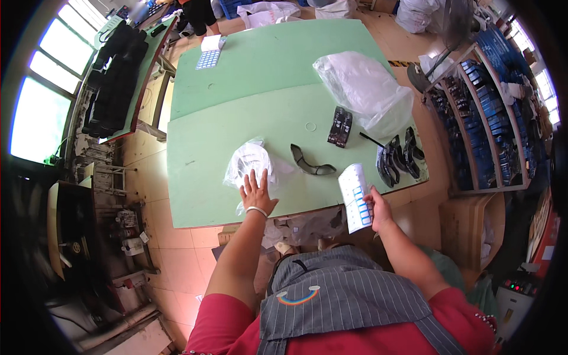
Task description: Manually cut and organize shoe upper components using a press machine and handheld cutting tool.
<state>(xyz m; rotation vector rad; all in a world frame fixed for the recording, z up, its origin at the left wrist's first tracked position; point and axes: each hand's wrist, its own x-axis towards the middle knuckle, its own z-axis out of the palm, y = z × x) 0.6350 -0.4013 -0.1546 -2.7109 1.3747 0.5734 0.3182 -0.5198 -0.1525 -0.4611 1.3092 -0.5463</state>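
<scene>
My left hand (258, 194), its fingers spread, reaches over the near edge of a clear plastic bag (251, 158) with something white in it; whether it touches the bag I cannot tell. In my right hand (380, 209) is a white sheet with blue-framed labels (355, 198), gripped by its right edge and held out over the table's front edge. Between the hands lies a curved dark piece with black edging (312, 167). Several similar black curved pieces (397, 158) stand bunched to the right of the sheet.
A green table (254, 100) spreads before me. On it are a large plastic bag (364, 89), a dark patterned stack (340, 127), a thin ring (310, 126) and another label sheet (209, 58). A rack with blue contents (485, 118) stands right; a person (199, 15) stands beyond.
</scene>
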